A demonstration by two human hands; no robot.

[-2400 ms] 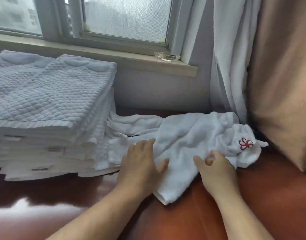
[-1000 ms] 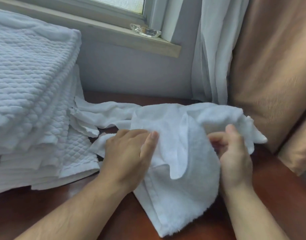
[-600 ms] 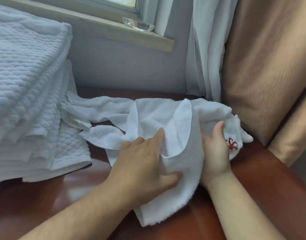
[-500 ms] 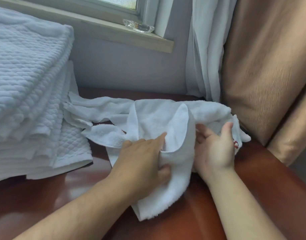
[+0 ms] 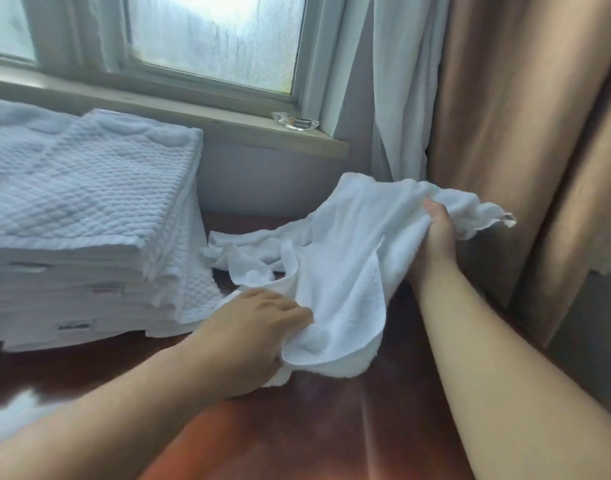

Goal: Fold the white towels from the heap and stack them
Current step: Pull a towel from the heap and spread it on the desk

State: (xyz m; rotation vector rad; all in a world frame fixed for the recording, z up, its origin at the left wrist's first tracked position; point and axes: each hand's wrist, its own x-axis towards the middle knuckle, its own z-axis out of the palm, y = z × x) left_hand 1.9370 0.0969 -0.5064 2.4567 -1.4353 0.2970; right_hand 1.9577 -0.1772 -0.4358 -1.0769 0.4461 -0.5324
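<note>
towel (image 5: 349,244): unfolded, held above tabletop (image 5: 331,427), centre-right.
right hand (image 5: 435,233): far edge gripped by fingers, raised.
left hand (image 5: 255,327): near edge grasped by fingers.
stack (image 5: 89,202): many folded, left.
left: this towel; fold not begun, judged.

Loose white terry-cloth towel (image 5: 345,258): soft looped pile, fluffy, matt, with a flat woven hem band.
Stack of folded white quilted towels (image 5: 89,202): cloth with a raised diamond weave, matt; small sewn labels at the edges.
Reddish-brown wooden tabletop (image 5: 314,427): smooth, lacquered, glossy, mirroring window light.
Small clear glass dish (image 5: 295,121): transparent, shiny.
Pale window sill (image 5: 158,106): painted, smooth, matt.
Frosted window pane (image 5: 214,36): textured, translucent glass.
White sheer curtain (image 5: 397,81): thin matt cloth.
Tan heavy curtain (image 5: 504,133): dense woven cloth with a faint sheen.
</note>
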